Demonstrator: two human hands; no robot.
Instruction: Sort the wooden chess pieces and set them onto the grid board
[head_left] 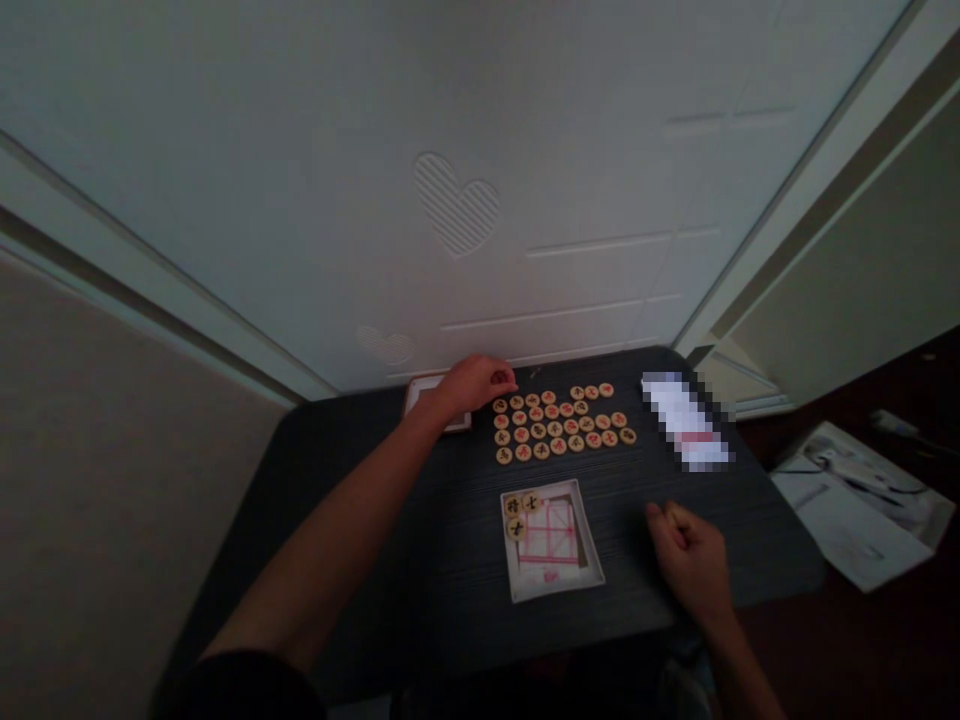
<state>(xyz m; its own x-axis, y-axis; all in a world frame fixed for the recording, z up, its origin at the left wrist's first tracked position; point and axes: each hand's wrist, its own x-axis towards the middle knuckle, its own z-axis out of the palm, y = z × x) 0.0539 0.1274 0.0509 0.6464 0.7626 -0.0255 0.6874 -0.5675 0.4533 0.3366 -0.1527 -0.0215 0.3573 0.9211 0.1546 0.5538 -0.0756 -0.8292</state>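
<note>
My left hand (478, 380) reaches to the far side of the dark table, its fingers curled together just above the top-left end of the rows of xiangqi pieces (555, 428). Whether a piece is between those fingers is hidden. Round and wooden, the pieces carry red or black characters, and the top row has a gap. Closer to me lies a shallow white box (591, 545) holding a folded sheet with red lines and 3 xiangqi pieces (515, 528) in its far left corner. To its right my right hand (691, 562) rests closed, its contents hidden.
Partly under my left forearm is a second box (415, 393) with a light rim. A blurred-out bright object (686, 425) lies on the table's right side. A white wall panel with a raised heart (457, 205) rises behind. At right, a white box (862, 505) sits lower down.
</note>
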